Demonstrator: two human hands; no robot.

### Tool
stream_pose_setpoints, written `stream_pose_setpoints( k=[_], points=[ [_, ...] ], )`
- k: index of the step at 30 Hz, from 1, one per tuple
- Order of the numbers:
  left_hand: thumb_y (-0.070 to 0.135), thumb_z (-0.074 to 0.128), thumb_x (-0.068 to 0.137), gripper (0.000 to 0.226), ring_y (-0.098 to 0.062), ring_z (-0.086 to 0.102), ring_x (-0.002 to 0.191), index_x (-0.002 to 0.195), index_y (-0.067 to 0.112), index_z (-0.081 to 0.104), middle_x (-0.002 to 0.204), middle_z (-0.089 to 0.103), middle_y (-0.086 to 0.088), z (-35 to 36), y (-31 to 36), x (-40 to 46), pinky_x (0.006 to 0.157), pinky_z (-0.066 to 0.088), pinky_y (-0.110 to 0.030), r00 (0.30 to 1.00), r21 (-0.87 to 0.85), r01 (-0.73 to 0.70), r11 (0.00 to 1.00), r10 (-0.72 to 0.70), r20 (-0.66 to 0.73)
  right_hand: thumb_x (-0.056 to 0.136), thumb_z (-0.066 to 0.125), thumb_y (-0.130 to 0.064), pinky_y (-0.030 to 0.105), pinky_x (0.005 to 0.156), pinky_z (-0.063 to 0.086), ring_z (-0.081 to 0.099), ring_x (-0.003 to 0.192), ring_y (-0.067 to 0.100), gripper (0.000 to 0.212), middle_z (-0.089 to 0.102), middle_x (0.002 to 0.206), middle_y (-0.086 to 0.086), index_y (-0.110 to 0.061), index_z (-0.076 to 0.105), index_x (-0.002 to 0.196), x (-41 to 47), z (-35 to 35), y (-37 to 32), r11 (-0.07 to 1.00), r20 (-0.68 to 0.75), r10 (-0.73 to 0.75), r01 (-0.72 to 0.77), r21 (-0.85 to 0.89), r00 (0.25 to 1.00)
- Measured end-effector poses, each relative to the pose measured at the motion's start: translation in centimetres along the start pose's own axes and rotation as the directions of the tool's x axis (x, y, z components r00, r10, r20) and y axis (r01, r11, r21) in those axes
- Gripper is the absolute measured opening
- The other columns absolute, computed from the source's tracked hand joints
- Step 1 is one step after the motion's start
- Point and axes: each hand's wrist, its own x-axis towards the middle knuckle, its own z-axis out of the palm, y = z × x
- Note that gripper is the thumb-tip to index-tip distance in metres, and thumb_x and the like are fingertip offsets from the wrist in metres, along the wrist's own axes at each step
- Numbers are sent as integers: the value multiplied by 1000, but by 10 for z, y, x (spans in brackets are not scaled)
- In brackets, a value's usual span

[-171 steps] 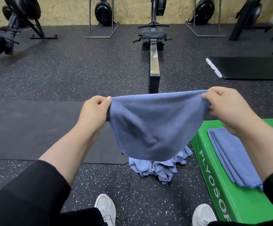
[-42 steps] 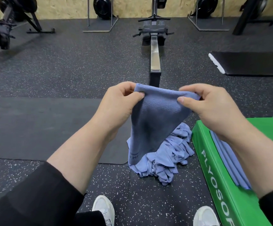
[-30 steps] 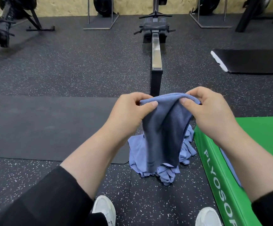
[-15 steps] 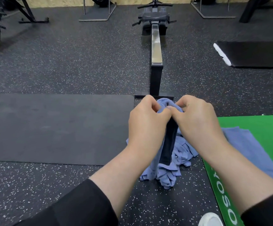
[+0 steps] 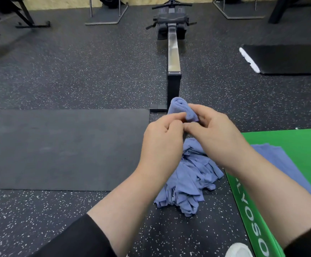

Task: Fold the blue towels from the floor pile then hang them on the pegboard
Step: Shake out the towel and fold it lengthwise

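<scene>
Speckled black rubber flooring (image 5: 76,75) covers a gym room, with a smooth dark mat (image 5: 58,145) at the left and a rowing machine with a steel rail (image 5: 173,52) running away from the viewer. Both hands meet above the floor, holding a folded blue microfibre towel (image 5: 181,108) between them. The left hand (image 5: 162,143) has its fingers (image 5: 173,117) curled, pinching the towel's near edge; the right hand (image 5: 216,134) curls round the towel's other side, thumb pressed toward the left fingers. Below the hands, a crumpled pile of blue towels (image 5: 190,179) lies on the floor, just beside a green plyo box with white lettering (image 5: 290,145). One flat folded blue towel (image 5: 273,156) rests on top of that box. A white shoe (image 5: 238,250) shows at the bottom edge.
</scene>
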Motion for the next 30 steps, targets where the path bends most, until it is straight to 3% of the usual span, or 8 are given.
stream_pose_setpoints(
  k=[3, 6, 9, 12, 16, 20, 25, 30],
  points=[
    [-5, 44, 90, 33, -20, 71, 83, 94, 10, 72, 91, 75, -11, -3, 4, -2, 80, 59, -35, 1000, -57, 14, 998, -14, 9, 91, 60, -4, 30, 83, 53, 68, 92, 11, 33, 76, 96, -9, -29, 72, 109, 4, -7, 8, 994, -92, -26, 16, -105, 995],
    [8, 60, 89, 18, -6, 65, 78, 102, 20, 61, 94, 70, 3, -11, -3, 8, 74, 53, -29, 994, 86, -47, 995, 55, -98, 94, 56, -7, 26, 81, 51, 64, 84, 5, 29, 74, 94, -11, -29, 70, 107, 8, -12, 8, 992, -81, -28, 18, -126, 996],
    [26, 76, 88, 37, 3, 66, 92, 121, 26, 59, 105, 69, 13, -19, -8, 17, 82, 50, -20, 998, 146, 5, 989, -14, 64, 93, 59, -14, 43, 94, 52, 68, 96, 17, 20, 75, 101, -4, -29, 63, 106, 9, -15, 10, 999, -27, -30, 30, -26, 999],
    [21, 73, 90, 15, 0, 66, 84, 104, 20, 74, 95, 76, 8, -18, -9, 19, 80, 53, -26, 994, 139, -38, 990, 23, 104, 93, 66, -9, 46, 92, 53, 69, 92, 15, 19, 77, 98, 3, -23, 61, 105, 9, -16, 11, 993, -51, -16, 21, 114, 999],
    [23, 67, 86, 18, -11, 64, 89, 100, 17, 76, 100, 77, -7, -16, -2, 22, 90, 55, -45, 999, -108, -3, 994, 9, 54, 92, 72, -16, 31, 79, 52, 69, 90, 7, 22, 78, 101, 2, -17, 67, 113, 3, -16, 11, 978, 13, 56, -58, 201, 998],
    [14, 58, 99, 15, -15, 64, 92, 97, 15, 73, 97, 74, -6, -22, 11, 27, 87, 50, -37, 999, -342, 29, 939, -20, 27, 88, 76, -26, 47, 102, 51, 70, 109, 17, 21, 77, 106, 0, -15, 75, 106, -6, -13, 22, 992, 172, 113, -122, 40, 978],
    [24, 47, 107, 21, -15, 69, 112, 118, 18, 65, 118, 74, -4, -21, 26, 28, 102, 54, -38, 999, -511, 33, 859, -44, -9, 67, 78, -55, 60, 102, 47, 70, 107, 24, 59, 74, 110, 8, -13, 69, 108, -13, 1, 21, 988, 166, 113, -129, 87, 980],
    [29, 48, 107, 28, -21, 70, 111, 122, 11, 63, 119, 73, -10, -21, 36, 28, 101, 54, -44, 997, -534, 21, 845, -57, -51, 77, 84, -36, 50, 104, 50, 70, 110, 19, 46, 76, 112, -3, -19, 68, 116, -20, 7, 25, 978, 181, 118, -146, 148, 976]
  ],
)
